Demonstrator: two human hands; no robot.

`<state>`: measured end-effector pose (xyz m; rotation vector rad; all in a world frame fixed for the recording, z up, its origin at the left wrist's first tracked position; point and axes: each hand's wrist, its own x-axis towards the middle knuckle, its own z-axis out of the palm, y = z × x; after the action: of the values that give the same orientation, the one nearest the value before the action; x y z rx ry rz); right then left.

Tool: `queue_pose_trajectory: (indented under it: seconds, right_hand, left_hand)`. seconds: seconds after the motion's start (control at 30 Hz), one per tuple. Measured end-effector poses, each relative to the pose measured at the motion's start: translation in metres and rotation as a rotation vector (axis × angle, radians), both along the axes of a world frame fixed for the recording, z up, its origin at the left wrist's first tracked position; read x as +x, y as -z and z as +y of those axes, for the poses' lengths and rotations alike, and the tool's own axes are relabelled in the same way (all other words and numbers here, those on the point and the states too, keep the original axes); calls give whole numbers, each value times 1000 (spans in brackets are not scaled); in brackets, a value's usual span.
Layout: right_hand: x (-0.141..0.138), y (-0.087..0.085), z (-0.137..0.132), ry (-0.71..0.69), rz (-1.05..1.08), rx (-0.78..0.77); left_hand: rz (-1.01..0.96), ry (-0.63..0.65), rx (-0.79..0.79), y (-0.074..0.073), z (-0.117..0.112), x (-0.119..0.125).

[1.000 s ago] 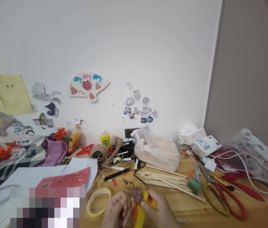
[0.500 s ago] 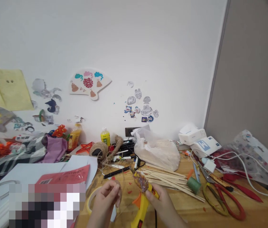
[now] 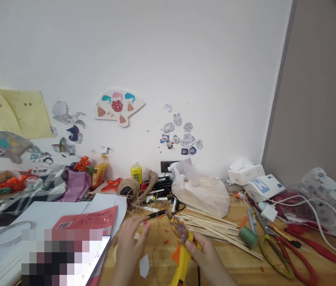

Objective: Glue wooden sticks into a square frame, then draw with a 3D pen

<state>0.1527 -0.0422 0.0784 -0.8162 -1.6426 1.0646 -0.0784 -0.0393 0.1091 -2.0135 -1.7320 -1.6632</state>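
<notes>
My right hand (image 3: 199,248) is wrapped round a yellow hot glue gun (image 3: 182,262), its thumb along the body and the nozzle angled up and away to the left. The front of the glue gun is crusted with purple and brown residue. To its left, my left hand (image 3: 132,242) is raised over the table with thumb and fingers apart and nothing visible held in it. A black pen (image 3: 156,214) lies just beyond its fingertips. Behind and beneath this hand, the tape roll is mostly hidden. Close by are a white paper scrap (image 3: 144,266) and an orange piece (image 3: 175,253).
Thin wooden sticks (image 3: 215,228) lie right of the glue gun, beside a green thread spool (image 3: 248,236) and large scissors (image 3: 276,254). Twine (image 3: 128,188), a plastic bag (image 3: 200,194) and bottles stand along the wall. A red packet (image 3: 96,217) lies at left.
My left hand has opened from closed fingers and reached slightly forward and left. My right hand still grips the glue gun. The whole view has shifted a little to the left.
</notes>
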Motion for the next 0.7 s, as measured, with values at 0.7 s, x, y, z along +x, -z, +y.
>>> queue_pose_trajectory:
  seconds: [0.7]
  right_hand:
    - [-8, 3, -12, 117, -221, 58]
  left_hand:
    - [-316, 411, -321, 0, -26, 52]
